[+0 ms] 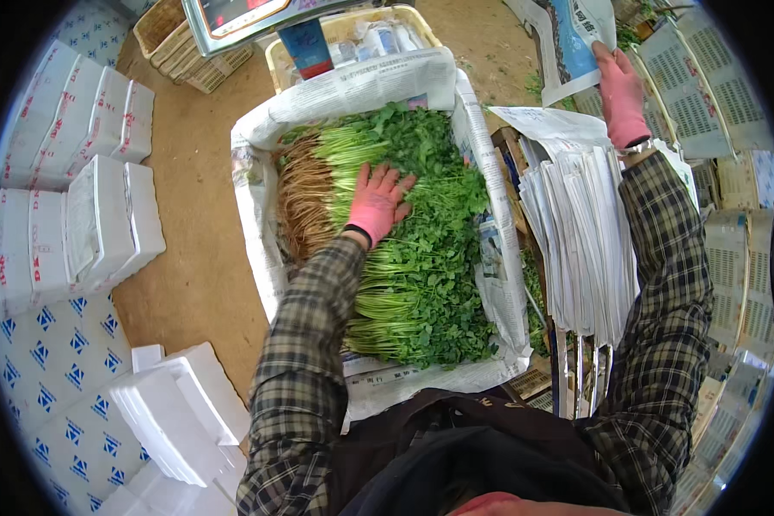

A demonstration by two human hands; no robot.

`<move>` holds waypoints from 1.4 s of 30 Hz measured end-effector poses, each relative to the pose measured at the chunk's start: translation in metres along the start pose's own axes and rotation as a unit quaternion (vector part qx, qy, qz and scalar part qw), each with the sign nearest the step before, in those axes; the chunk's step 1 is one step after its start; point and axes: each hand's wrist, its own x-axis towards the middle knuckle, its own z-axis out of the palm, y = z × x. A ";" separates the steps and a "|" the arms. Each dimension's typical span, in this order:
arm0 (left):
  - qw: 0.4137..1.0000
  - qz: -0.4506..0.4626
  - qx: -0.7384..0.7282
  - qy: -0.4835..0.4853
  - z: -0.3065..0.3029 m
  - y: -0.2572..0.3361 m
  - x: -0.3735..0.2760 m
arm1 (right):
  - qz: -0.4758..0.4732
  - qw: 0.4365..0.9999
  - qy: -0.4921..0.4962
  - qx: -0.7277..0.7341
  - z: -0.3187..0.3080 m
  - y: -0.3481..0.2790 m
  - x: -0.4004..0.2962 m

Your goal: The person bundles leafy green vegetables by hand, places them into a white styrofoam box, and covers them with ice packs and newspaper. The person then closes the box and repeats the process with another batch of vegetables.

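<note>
My left hand (375, 201), in a pink glove, lies flat with fingers spread on a thick layer of leafy green vegetables (426, 277). Their pale stems cross the middle, and brown roots (306, 193) bunch at the left. The greens fill a crate lined with newspaper sheets (258, 213), which fold over its rim. Out to the upper right, my right hand (621, 97), also pink-gloved, grips the edge of a printed newspaper sheet (571, 39). Below that hand a thick stack of newspapers (574, 238) hangs over a stand (577, 374).
White foam boxes (97, 232) and foam lids (180, 413) are stacked at the left. A scale-like display unit (251, 19) stands above the crate's far edge. Behind it sits a cream plastic crate (426, 29) holding plastic-wrapped items. Plastic crates (684, 77) line the right side.
</note>
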 end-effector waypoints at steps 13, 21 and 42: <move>0.905 -0.365 -0.188 -0.115 -0.027 -0.095 -0.068 | -0.419 0.753 0.036 -0.506 -0.128 -0.065 -0.037; 0.867 -0.416 -0.173 -0.211 -0.045 -0.062 -0.106 | -0.416 0.798 -0.005 -0.437 -0.145 -0.056 -0.087; 0.629 -0.177 -0.747 -0.118 -0.255 0.100 -0.211 | -0.130 0.955 -0.191 -0.185 -0.071 -0.085 -0.421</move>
